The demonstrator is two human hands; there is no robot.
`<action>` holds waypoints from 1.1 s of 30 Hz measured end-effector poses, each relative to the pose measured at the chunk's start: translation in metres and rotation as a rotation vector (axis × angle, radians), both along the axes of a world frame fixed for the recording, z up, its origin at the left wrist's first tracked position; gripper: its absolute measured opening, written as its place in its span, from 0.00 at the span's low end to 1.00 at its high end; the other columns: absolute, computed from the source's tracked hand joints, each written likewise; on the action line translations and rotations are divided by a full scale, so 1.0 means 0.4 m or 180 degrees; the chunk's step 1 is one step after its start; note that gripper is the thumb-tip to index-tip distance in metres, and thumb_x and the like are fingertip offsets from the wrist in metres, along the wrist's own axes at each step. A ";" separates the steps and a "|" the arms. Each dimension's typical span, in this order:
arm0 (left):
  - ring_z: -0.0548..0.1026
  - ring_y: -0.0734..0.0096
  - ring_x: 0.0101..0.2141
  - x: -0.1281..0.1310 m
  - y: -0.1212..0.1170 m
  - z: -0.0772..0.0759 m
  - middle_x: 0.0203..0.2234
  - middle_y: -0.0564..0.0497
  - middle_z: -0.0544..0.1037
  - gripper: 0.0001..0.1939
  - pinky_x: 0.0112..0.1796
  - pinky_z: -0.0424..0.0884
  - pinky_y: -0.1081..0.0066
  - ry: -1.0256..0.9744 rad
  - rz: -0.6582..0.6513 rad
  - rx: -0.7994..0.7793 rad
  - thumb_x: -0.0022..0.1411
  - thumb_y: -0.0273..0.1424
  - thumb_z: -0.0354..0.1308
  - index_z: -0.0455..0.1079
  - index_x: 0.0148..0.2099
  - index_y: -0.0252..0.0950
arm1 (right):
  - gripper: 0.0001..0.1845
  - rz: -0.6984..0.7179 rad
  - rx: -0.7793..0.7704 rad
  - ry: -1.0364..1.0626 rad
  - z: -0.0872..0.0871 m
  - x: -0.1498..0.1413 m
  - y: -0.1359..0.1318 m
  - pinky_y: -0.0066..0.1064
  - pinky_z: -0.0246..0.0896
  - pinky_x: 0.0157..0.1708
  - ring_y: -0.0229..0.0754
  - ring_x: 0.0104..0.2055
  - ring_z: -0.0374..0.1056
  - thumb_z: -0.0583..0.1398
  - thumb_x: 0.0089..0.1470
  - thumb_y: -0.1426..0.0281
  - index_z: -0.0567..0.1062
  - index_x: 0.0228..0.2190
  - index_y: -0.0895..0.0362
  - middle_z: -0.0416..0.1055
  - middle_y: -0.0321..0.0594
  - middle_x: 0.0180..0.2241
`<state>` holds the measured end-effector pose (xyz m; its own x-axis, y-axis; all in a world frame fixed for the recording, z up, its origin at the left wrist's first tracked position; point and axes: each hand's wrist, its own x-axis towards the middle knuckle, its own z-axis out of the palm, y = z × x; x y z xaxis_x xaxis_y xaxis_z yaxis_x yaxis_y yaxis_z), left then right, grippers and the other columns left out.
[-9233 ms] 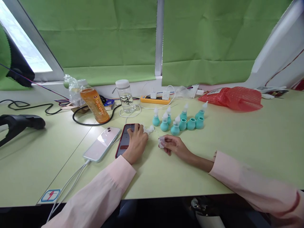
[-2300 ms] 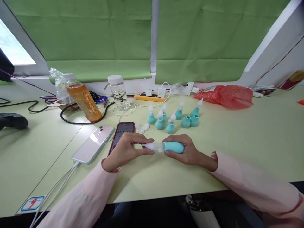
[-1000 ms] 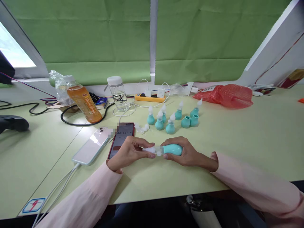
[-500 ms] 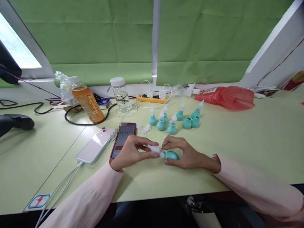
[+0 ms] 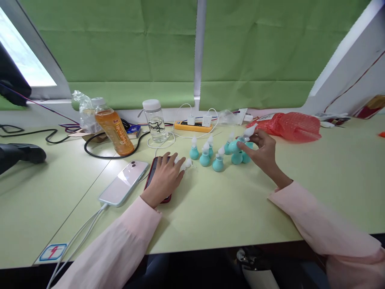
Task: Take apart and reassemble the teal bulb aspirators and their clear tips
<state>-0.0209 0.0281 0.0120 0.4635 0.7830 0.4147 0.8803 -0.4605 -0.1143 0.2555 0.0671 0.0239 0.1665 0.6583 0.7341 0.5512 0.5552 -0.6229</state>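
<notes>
Right hand (image 5: 264, 150) goes out to the far right, thumb and fingers pinched round a teal bulb (image 5: 234, 147) fitted with a white nozzle (image 5: 250, 130)! A moment ago both hands had it low at the near side of the table (image 5: 192, 224); now the left hand (image 5: 165, 180) has let go and spreads open, fingers loose, over the phone (image 5: 152, 170), by the clear pieces (image 5: 188, 163). Touching those? Can't tell. So the joining looks done for this one, I'd judge. It's up among the standing bulbs (image 5: 218, 163), overlapping two from here; contact, I can't make out. And it's tilted: long axis slanting, rounded end toward the near left, nozzle tip pointing up and far right, toward the red bag (image 5: 297, 126).
</notes>
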 end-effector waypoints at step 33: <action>0.64 0.59 0.39 0.050 0.005 -0.027 0.31 0.47 0.73 0.18 0.38 0.53 0.53 0.0332 -0.0390 -0.0380 0.51 0.14 0.44 0.64 0.41 0.35 | 0.23 -0.0283 -0.0461 -0.1486 -0.092 -0.015 0.042 0.48 0.49 0.43 0.48 0.36 0.68 0.59 0.40 0.63 0.58 0.38 0.55 0.72 0.37 0.26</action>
<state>-0.0009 0.0303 0.0013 0.5939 0.7589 0.2671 0.8031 -0.5791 -0.1401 0.2495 0.0840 -0.0129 -0.0982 0.7572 0.6458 0.8310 0.4194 -0.3654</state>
